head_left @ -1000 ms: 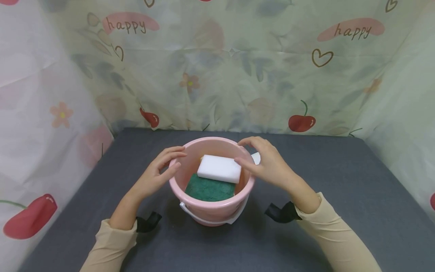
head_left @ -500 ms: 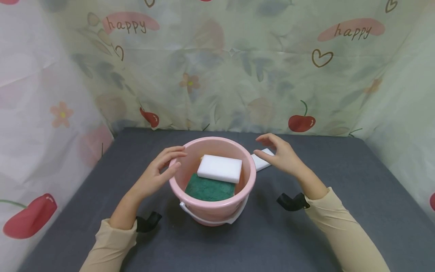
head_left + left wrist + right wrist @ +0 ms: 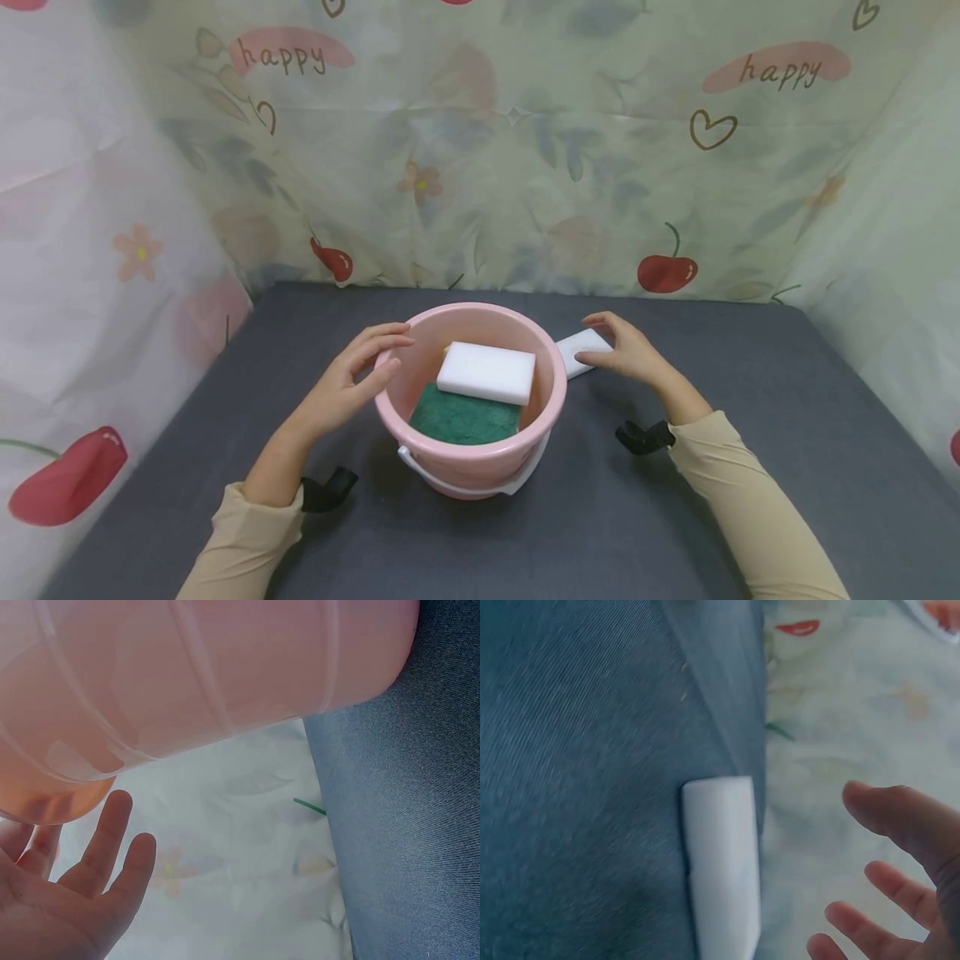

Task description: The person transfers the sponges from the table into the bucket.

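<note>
A pink bucket stands at the middle of the table. Inside it a white sponge block lies partly over a green scouring pad. My left hand is at the bucket's left rim, its fingers loosely bent; in the left wrist view the fingertips are close to the rim, and whether they touch it I cannot tell. To the right of the bucket a second white block lies on the table. Over it hovers my right hand, thumb and fingers spread apart; the right wrist view shows a gap between them and the block.
The bucket's white handle hangs down along its front. A dark cloth covers the table. Patterned fabric hangs at the back and both sides. Black straps are worn at the wrists.
My right hand has moved from over the bucket's right rim out to the right and then down toward the white block, which has come into fuller view. The left hand has stayed put.
</note>
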{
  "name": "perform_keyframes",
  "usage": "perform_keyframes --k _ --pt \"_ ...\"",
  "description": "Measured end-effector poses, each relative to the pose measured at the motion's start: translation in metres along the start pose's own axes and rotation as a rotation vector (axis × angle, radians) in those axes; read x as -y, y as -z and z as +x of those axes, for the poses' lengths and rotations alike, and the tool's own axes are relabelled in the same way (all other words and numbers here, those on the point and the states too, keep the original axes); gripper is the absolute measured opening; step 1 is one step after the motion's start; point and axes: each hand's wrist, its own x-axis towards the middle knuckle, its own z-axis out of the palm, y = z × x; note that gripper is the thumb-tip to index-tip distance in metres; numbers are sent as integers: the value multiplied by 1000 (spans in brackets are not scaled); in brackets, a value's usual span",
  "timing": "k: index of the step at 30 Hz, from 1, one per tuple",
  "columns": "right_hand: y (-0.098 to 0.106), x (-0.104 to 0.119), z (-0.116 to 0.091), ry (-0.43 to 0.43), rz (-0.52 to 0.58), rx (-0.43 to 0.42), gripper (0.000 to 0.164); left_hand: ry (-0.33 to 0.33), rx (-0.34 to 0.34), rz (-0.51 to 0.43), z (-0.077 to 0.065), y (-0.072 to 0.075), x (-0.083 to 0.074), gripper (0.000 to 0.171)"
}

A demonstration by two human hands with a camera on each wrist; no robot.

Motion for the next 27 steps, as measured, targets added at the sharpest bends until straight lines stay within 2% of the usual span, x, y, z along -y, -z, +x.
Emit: perform_keyframes --k 11,18,27 --pt "-8 -34 12 29 -8 16 72 -1 -2 9 0 0 1 33" --pt "-14 -44 17 20 -7 28 77 -2 -4 15 0 0 1 32" --pt "-18 -53 27 18 -67 85 84 0 0 6 0 0 1 33"
